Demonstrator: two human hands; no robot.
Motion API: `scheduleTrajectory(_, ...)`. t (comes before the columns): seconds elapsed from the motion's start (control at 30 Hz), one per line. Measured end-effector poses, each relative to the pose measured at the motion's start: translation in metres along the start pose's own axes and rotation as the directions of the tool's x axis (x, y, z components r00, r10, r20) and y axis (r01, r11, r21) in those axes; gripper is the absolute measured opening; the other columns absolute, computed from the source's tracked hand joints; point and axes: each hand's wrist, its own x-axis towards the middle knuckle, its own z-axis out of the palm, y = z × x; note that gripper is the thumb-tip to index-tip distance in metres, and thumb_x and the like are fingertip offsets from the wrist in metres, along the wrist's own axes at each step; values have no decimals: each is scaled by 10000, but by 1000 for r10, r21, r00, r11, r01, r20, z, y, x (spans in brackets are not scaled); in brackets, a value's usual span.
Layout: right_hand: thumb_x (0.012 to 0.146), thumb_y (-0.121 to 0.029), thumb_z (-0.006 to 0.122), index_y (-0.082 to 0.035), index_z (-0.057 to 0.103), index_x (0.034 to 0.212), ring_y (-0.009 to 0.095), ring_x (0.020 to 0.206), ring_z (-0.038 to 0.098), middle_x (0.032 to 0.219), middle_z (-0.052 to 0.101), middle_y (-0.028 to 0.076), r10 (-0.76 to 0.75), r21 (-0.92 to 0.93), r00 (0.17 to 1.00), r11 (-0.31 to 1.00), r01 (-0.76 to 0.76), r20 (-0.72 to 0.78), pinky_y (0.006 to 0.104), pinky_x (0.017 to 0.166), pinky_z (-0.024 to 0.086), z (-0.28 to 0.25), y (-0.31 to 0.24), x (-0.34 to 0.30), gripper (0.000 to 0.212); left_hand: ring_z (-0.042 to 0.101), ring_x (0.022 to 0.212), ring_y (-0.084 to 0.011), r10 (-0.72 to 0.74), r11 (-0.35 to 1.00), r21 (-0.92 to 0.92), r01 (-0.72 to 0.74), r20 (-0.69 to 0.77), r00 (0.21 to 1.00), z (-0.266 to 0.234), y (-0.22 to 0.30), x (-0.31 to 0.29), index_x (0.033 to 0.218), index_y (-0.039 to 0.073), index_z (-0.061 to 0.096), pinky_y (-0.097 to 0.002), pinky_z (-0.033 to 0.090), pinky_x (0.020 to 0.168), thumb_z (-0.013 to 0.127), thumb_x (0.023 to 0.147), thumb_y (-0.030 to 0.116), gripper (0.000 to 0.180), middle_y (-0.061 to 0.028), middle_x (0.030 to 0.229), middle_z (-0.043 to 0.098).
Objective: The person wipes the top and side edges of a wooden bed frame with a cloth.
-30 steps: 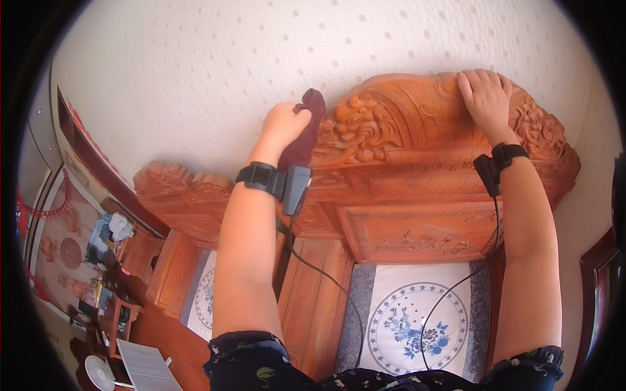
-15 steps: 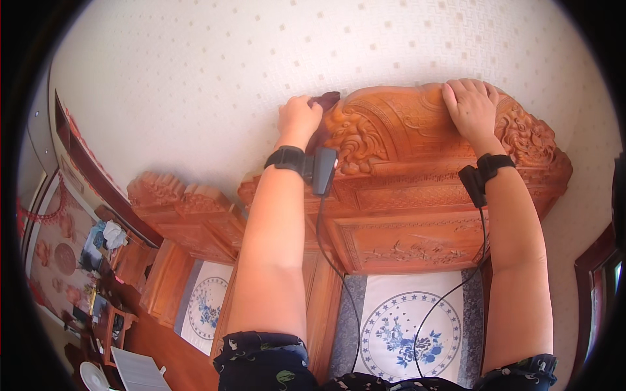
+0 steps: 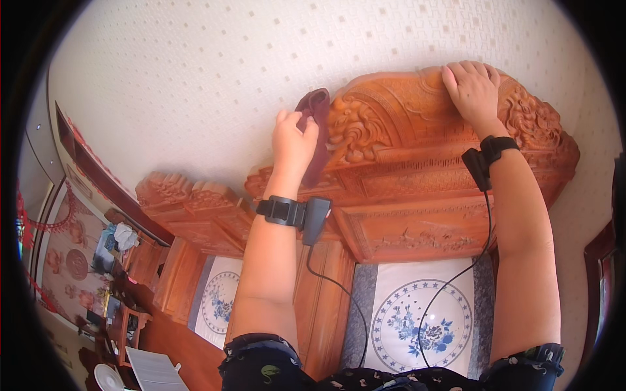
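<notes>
My left hand (image 3: 293, 144) grips a dark maroon cloth (image 3: 317, 133) at the left end of a carved wooden chair back (image 3: 404, 120). The cloth hangs down beside the scrollwork, its top folded over above my fingers. On the crest of the same chair back rests my right hand (image 3: 475, 91), its fingers laid over the top edge and apart from the cloth. Below is the seat cushion (image 3: 422, 326), white with a blue floral circle and grey-blue borders. Each wrist wears a black strap with a small box and a cable.
Patterned wallpaper (image 3: 215, 78) rises close behind the chair. At left stands a second carved seat (image 3: 195, 215) with a matching cushion (image 3: 218, 303). Farther left are a cluttered wooden table (image 3: 134, 326), a pale grey panel (image 3: 153, 371) and a white round object (image 3: 107, 376).
My left hand has drawn down and slightly left with the cloth, so more of the cloth shows. My right hand keeps its place on the crest. The view has shifted a little.
</notes>
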Motion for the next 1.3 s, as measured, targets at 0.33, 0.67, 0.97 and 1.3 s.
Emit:
scheduleTrajectory(0.33,880,-352,398,-145,628,871,190,964,512,891,610,-2,25,2,997,1000,-26,68,402,940,271,-9,-6,-2,311,583,830,-181,-271,602,-742,296,158,949,7,17,68,1085,-41,546,-290,466,724,531,859,252,370,-126,951,615)
scheduleTrajectory(0.67,872,-352,411,-148,630,835,189,948,517,880,613,6,103,-176,947,983,-51,304,390,931,278,-22,-19,10,302,580,860,-285,28,982,-188,-17,55,998,30,24,45,949,-40,600,-321,444,770,582,765,201,303,-172,938,595)
scheduleTrajectory(0.97,868,-349,416,-148,634,864,185,963,511,888,613,-6,39,-3,996,999,-38,75,393,944,268,-9,1,-1,296,588,791,-152,-323,510,-808,296,139,936,-8,18,33,1061,-56,532,-254,500,662,514,880,137,265,-116,978,591)
scheduleTrajectory(1.3,872,-349,397,-166,625,897,180,980,510,936,617,-25,12,-28,994,1000,-9,110,388,947,261,-9,-12,0,294,535,844,-253,151,936,-295,-193,-160,976,33,49,15,927,49,631,-325,445,763,638,690,93,241,-104,903,546)
